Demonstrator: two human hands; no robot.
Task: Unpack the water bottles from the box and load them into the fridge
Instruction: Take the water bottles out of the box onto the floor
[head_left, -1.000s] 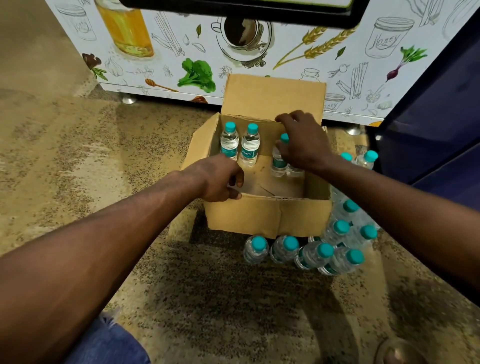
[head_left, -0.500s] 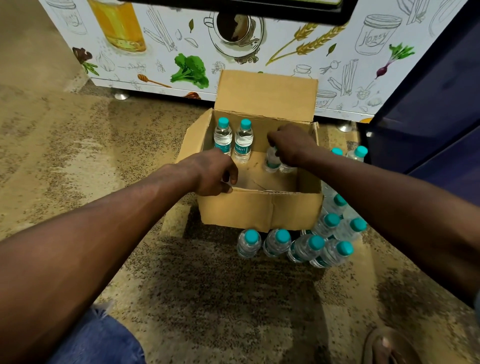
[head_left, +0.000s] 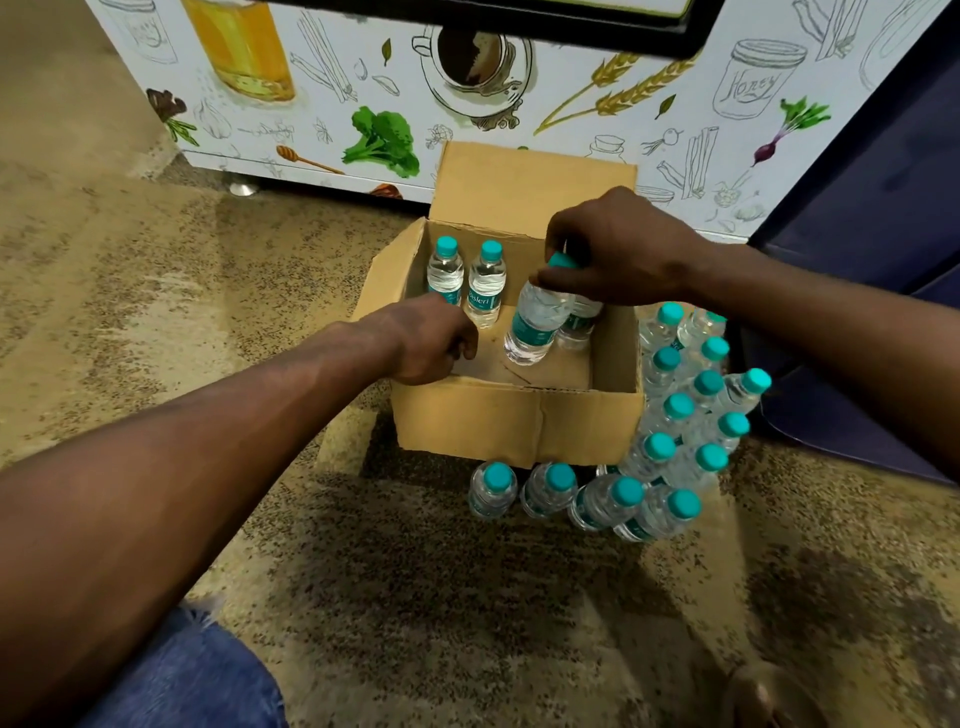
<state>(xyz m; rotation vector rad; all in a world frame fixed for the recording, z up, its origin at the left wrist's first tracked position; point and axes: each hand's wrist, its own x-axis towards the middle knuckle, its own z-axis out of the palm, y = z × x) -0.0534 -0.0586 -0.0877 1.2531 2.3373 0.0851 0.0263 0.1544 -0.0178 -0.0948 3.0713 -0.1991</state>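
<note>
Above the cardboard box (head_left: 519, 421), the right hand (head_left: 618, 249) had just lifted two water bottles (head_left: 537, 322) by their necks; the left hand (head_left: 431, 343) gripped the rim. Two remained inside.

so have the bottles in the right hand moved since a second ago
Yes. The right hand has lifted its bottles up off the floor of the box; they now hang tilted, caps above the rim.

Dim, warm indoor light — a broad soft shadow darkens the floor (head_left: 415, 597) below both hands, nearest the viewer. Colours stay clear around the hands, with no harsh glare. Wide-angle lens bends straight lines toward the edges — the near forearms look stretched and slightly soft.
</note>
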